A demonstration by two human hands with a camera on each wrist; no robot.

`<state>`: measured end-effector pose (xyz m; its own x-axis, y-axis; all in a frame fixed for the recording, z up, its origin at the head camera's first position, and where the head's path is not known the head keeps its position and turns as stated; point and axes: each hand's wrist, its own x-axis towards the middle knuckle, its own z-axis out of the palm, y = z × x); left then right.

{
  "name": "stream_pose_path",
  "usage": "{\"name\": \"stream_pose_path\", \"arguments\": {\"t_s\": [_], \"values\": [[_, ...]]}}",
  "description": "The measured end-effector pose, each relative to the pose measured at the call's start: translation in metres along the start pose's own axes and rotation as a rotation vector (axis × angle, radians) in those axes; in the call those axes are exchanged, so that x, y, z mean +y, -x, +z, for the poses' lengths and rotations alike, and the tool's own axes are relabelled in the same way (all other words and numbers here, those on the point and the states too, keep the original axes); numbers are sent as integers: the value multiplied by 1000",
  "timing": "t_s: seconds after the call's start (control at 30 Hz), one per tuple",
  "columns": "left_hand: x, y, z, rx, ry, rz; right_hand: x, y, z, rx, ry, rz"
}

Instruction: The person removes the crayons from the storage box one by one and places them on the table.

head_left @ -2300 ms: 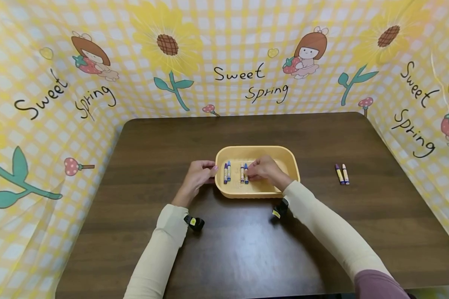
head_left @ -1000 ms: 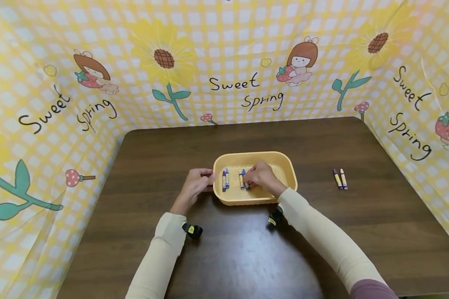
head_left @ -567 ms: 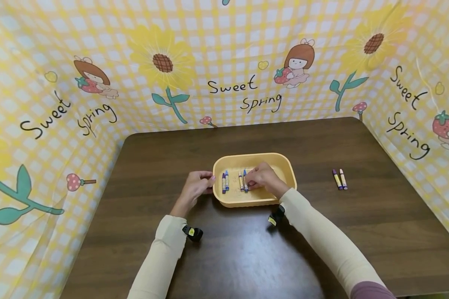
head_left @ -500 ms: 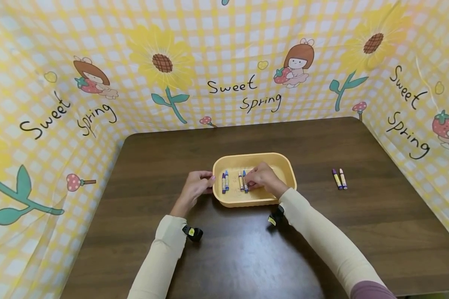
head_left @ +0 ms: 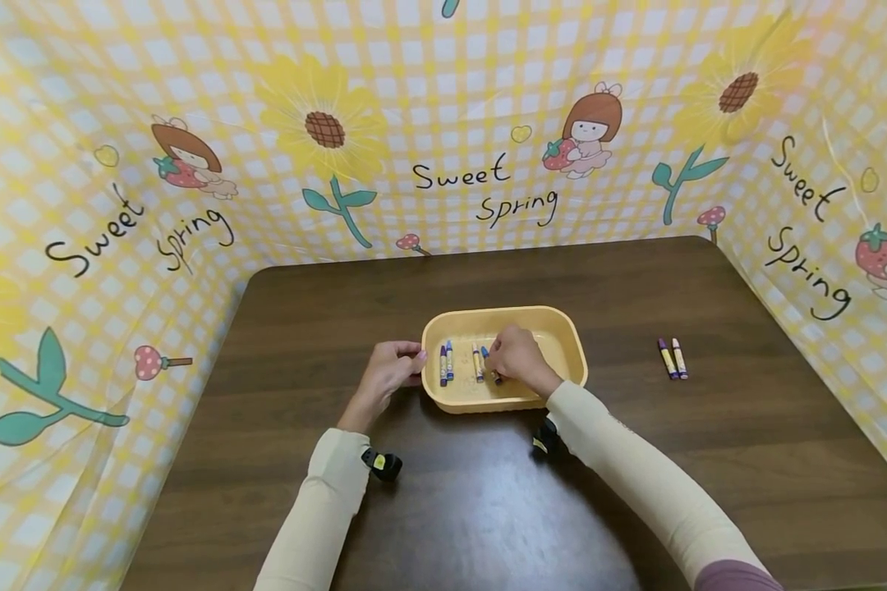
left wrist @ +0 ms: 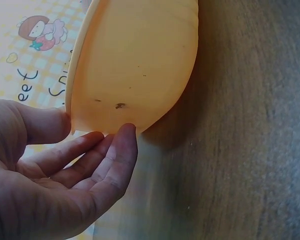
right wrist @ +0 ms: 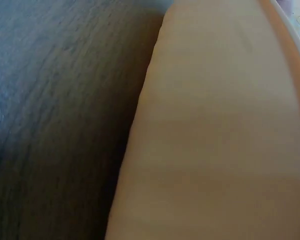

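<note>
I see the right hand [head_left: 519, 355] pinching the slim blue crayon [head_left: 485, 353], now tilted, alignment lost; left hand [head_left: 388, 368] grips yellow plastic tray [head_left: 480, 407].

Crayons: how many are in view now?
6: purple crayon and light-blue crayon at left in the tray; pale crayon near its middle; blue crayon at the right hand; violet crayon and whitish crayon on the table. The hand may hide more.

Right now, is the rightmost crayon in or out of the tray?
Out: the rightmost crayon lies on the table beside a purple crayon, apart from the tray.
</note>
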<state>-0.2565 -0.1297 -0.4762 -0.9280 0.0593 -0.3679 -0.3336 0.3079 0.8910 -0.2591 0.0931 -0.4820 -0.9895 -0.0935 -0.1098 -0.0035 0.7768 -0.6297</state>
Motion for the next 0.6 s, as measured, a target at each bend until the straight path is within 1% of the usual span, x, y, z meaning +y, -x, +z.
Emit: {"name": "stream_pose_path", "arguments": {"t_s": [0.17, 0.27, 0.37, 0.5, 0.6], "values": [[0, 0, 1, 4, 1, 8, -5, 2, 5, -15, 4, 24], [0, 1, 1, 5, 6, 7, -8, 3, 8, -25, 2, 24], [0, 0, 1, 1, 4, 16, -9, 4, 10, -12, 8, 10], [0, 0, 1, 2, 2, 20, -7, 4, 9, 11, -39, 45], [0, 0, 1, 7, 0, 8, -4, 4, 7, 3, -85, 86]]}}
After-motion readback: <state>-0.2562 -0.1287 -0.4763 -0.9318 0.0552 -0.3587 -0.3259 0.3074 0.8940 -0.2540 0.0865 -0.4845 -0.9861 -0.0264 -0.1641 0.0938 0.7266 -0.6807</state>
